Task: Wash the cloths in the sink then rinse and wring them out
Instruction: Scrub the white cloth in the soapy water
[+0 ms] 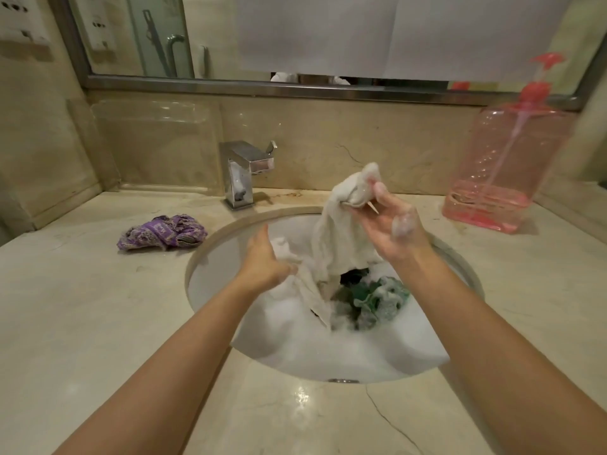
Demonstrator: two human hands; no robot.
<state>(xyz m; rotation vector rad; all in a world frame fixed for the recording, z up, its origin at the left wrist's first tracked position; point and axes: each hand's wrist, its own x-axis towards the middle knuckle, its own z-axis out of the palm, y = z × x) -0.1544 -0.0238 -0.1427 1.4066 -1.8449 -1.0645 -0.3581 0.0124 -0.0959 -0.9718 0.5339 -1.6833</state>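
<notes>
The marble counter carried an oval sink full of suds, a mirror running above its back edge. By my reading the washing step was in hand. The right hand, foamy, pinched the top of a white cloth raised over the basin; the left hand gripped its lower part at the foam. A green cloth lay soaking. Next would call for rubbing, then rinsing at the tap. A pink pump bottle stood at the back right; a purple cloth lay left of the rim
</notes>
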